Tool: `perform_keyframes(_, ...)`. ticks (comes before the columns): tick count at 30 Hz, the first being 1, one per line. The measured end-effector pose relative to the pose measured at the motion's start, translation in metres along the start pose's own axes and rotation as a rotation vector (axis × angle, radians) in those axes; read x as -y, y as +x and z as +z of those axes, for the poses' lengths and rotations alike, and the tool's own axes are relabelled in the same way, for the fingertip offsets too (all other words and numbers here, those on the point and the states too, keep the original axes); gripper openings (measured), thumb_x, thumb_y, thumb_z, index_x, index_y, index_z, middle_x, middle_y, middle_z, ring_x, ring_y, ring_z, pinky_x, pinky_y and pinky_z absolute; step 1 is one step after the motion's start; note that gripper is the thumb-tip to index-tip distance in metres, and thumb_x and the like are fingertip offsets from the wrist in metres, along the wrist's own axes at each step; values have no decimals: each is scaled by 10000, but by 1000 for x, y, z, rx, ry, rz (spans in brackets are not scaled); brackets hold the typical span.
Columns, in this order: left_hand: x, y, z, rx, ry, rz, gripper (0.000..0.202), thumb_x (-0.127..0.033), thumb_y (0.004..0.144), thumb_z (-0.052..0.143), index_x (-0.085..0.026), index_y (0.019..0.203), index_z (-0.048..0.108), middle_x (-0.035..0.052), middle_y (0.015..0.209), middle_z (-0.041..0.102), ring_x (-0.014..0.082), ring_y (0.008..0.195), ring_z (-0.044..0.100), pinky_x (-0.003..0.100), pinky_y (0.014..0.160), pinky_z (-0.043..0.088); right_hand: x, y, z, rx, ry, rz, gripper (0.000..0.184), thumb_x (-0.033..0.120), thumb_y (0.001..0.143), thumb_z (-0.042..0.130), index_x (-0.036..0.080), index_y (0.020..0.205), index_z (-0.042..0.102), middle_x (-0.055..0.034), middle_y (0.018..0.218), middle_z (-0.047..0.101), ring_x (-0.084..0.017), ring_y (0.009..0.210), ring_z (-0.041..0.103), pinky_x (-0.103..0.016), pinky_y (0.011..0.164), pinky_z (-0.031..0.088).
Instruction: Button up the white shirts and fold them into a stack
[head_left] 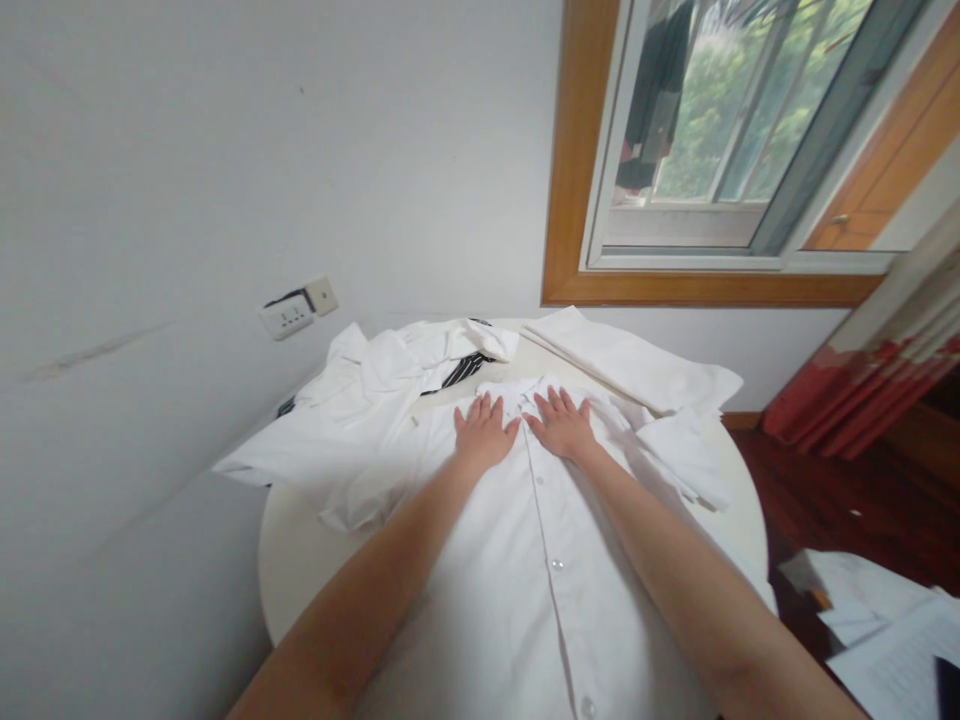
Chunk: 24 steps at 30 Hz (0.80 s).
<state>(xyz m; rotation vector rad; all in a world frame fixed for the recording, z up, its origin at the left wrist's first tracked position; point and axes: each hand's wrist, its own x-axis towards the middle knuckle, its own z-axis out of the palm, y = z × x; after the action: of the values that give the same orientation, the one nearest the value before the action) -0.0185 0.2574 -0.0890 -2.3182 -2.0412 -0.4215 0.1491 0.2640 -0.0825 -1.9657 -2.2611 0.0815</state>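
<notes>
A white button-up shirt (487, 570) lies spread front side up on a round pale table (300, 550), its collar toward the wall and its button line running toward me. My left hand (484, 432) rests flat on the shirt just left of the placket, below the collar, with fingers spread. On the other side of the placket my right hand (560, 424) also presses flat, fingers apart. Neither hand holds anything. The shirt's right-hand sleeve (686, 460) lies bunched near the table's right side.
Crumpled white clothing (360, 390) with a black striped piece (466, 370) lies at the back left, partly past the table edge. A folded white cloth (637, 355) lies back right. Wall socket (289, 316), window and red curtain (855, 390) stand around; papers (900, 640) sit lower right.
</notes>
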Motion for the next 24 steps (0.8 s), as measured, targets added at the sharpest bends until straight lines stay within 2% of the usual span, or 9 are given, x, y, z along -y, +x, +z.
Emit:
perform_keyframes(10,11,23,1,36,-16,53,666,-595,927,281,-237,1479,380,108,1575,278,308,1457,242,617,1153,147,1,8,-3,23,21,25,719,655,946,130,267,1540,244,-81,1621,134,-296,1485,86,-647,1121,66)
perform_keyframes(16,19,20,-2,43,-1,129,644,-580,940,278,-253,1488,363,99,1573,291,296,1454,254,575,1160,174,1,13,-3,34,7,31,714,649,948,123,268,1542,235,-80,1624,128,-291,1486,83,-632,1125,73)
perform_keyframes(18,23,14,-8,59,21,159,635,-550,950,273,-235,1498,341,97,1567,310,277,1453,262,526,1174,173,1,14,-4,41,13,33,715,649,947,120,270,1544,227,-73,1625,124,-284,1487,73,-624,1131,62)
perform_keyframes(20,26,5,-18,20,88,156,621,-496,956,299,-197,1499,335,118,1544,358,282,1452,258,504,1181,148,2,15,-5,48,21,39,718,648,947,121,267,1547,220,-68,1626,117,-279,1488,66,-614,1137,53)
perform_keyframes(22,29,-4,-33,-56,189,159,598,-401,943,367,-155,1488,347,149,1514,401,304,1448,250,505,1180,119,2,15,-6,59,27,45,717,643,948,125,261,1548,221,-65,1627,113,-279,1489,66,-606,1142,53)
perform_keyframes(24,34,-12,-53,-114,262,155,558,-291,911,420,-125,1443,410,182,1445,469,331,1411,301,506,1151,178,3,15,-7,64,22,46,715,637,950,126,257,1547,226,-65,1626,115,-281,1488,69,-603,1143,58)
